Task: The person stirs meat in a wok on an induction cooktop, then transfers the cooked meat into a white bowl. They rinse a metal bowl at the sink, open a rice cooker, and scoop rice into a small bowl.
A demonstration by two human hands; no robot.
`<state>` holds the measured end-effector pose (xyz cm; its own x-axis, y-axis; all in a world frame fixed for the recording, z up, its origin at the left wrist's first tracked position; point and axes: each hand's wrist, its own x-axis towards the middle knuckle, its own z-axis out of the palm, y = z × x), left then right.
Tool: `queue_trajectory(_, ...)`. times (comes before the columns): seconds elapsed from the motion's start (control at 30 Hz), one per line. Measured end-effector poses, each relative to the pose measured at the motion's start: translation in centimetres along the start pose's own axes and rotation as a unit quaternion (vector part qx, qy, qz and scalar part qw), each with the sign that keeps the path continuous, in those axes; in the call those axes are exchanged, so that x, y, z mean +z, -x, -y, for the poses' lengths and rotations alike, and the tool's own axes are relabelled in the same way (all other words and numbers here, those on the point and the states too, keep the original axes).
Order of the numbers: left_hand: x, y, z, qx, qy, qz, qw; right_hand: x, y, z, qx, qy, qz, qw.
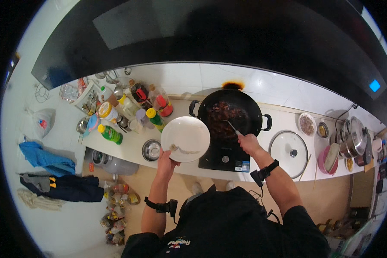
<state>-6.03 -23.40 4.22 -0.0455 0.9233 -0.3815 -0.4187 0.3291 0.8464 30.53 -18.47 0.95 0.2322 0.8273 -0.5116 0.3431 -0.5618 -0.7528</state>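
My left hand (167,161) grips the near rim of a white plate (187,133), tilted beside the wok, with a smear of residue along its lower part. In my right hand (250,143) is the handle of a metal spatula (234,128); its far end reaches into dark brown food (224,116). That food lies in a black two-handled wok (250,108), mostly on the left side. Under the wok is a black induction cooker (224,158), its front part showing. The plate's left edge overlaps the view of a small steel bowl (151,151).
Sauce bottles (163,103) and jars crowd the counter's left. Right of the wok lie a glass lid (288,154), a bowl of food (307,124), a pink basin (325,164) and a steel steamer pot (353,138). A dark range hood (213,35) overhangs the counter.
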Motion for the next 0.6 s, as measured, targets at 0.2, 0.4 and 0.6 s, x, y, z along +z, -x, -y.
queue_trajectory(0.2, -1.3, -4.4, -0.4, -0.002, 0.051, 0.08, 0.995, 0.5, 3.1, -3.5, -0.026, -0.008, -0.04, 0.999)
queue_trajectory(0.4, -1.3, -7.2, 0.6, -0.042, 0.077, 0.117, 0.989, -0.2, 8.0, -4.6, 0.007, -0.07, -0.057, 0.996)
queue_trajectory(0.6, 0.4, -8.2, 1.6, -0.06, 0.047, 0.123, 0.989, -1.7, 9.3, -5.9, -0.004, -0.06, -0.072, 0.996)
